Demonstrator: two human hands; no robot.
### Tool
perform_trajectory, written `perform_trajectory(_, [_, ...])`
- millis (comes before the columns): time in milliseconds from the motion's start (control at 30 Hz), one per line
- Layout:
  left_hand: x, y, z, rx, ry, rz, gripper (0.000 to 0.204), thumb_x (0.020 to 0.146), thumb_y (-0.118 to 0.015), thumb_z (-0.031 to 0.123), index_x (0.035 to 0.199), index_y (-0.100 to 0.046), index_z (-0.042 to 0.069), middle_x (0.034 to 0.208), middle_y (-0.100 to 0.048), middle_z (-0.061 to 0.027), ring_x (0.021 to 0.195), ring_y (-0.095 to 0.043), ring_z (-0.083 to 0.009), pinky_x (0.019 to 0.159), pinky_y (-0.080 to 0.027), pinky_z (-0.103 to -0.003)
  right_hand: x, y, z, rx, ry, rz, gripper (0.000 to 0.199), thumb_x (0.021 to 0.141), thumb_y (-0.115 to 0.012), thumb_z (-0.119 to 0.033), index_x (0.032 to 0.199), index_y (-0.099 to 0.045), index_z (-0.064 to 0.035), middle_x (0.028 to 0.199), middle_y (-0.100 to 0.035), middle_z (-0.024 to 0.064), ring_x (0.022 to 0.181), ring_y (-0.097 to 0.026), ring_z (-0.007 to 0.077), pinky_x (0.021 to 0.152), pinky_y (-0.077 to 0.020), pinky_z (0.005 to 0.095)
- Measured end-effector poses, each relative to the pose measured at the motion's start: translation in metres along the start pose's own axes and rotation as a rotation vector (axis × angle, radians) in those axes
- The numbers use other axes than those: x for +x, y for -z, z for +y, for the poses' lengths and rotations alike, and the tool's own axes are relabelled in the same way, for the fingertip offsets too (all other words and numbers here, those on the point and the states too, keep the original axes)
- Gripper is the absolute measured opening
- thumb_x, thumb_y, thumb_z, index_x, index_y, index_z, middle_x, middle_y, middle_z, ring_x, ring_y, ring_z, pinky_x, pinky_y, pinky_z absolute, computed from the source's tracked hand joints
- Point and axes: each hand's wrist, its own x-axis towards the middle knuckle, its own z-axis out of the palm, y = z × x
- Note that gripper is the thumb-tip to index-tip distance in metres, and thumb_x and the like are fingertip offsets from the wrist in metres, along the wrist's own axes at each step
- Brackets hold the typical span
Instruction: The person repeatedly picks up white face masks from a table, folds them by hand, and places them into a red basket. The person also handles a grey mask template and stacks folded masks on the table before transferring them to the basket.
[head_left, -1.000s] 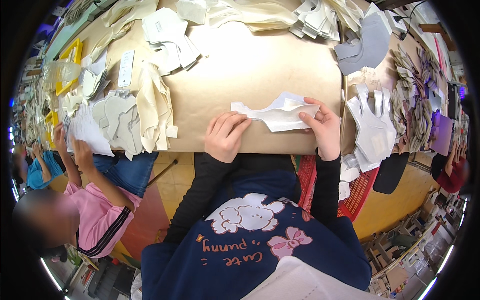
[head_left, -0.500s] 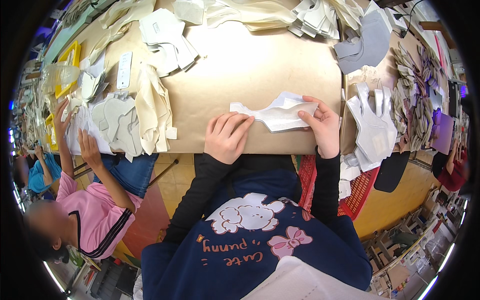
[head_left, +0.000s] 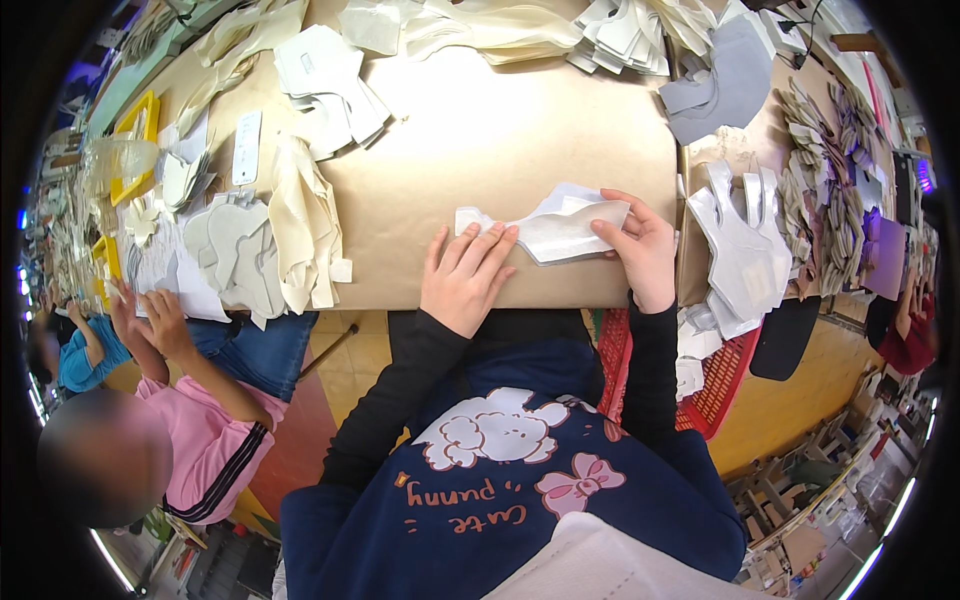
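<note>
On the brown-covered table in front of me lies a white cut-out piece (head_left: pixel 560 238), shaped like a shoe-upper part, with a second pale layer under it. My left hand (head_left: pixel 466 284) rests flat over its narrow left end, fingers stretched out and pressing on it. At the right end my right hand (head_left: pixel 645 255) pinches the top layer between thumb and fingers, and that edge is lifted and bent. The underside of the piece is hidden.
Left of me are cream cut pieces (head_left: pixel 303 225) and grey ones (head_left: pixel 232 250). White pieces (head_left: pixel 740 245) lie on the right, above a red basket (head_left: pixel 718 385). Grey pieces (head_left: pixel 725 85) stand at the far right. A person in pink (head_left: pixel 215 440) works at my left.
My left hand has gone from curled fingers to lying flatter on the piece, slightly to the right. The right hand keeps its pinch. The neighbour's hands have drawn back toward the table edge.
</note>
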Motion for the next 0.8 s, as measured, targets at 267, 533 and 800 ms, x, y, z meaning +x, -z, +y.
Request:
perform_trajectory(267, [0.005, 0.004, 0.003, 0.083, -0.072, 0.037, 0.045, 0.09, -0.071, 0.029, 0.133, -0.064, 0.018, 0.121, -0.064, -0.0021, 0.118, -0.058, -0.0232, 0.107, -0.04, -0.045, 0.0, -0.002, 0.005, 0.025, 0.021, 0.003, 0.043, 0.091, -0.071, -0.003, 0.132, -0.061, 0.0013, 0.103, -0.073, 0.0065, 0.083, -0.067, 0.0059, 0.067, -0.0523, 0.0184])
perform_trajectory(533, [0.031, -0.018, 0.015, -0.213, -0.013, 0.144, 0.036, 0.085, -0.074, 0.016, 0.121, -0.07, 0.014, 0.107, -0.062, -0.004, 0.1, -0.059, -0.0218, 0.085, -0.047, -0.037, 0.002, -0.006, 0.016, -0.014, 0.141, 0.012, 0.045, 0.09, -0.069, 0.004, 0.134, -0.058, 0.0042, 0.111, -0.071, 0.0104, 0.094, -0.068, 0.011, 0.078, -0.0554, 0.0227])
perform_trajectory(800, [0.038, -0.015, 0.019, -0.073, -0.011, 0.06, 0.048, 0.088, -0.071, 0.019, 0.135, -0.064, 0.021, 0.105, -0.057, -0.0022, 0.097, -0.054, -0.023, 0.081, -0.046, -0.039, -0.009, -0.005, 0.008, -0.167, 0.194, 0.118, 0.055, 0.089, -0.07, 0.005, 0.141, -0.052, 0.0005, 0.107, -0.067, 0.0099, 0.087, -0.065, 0.0079, 0.074, -0.0539, 0.0223])
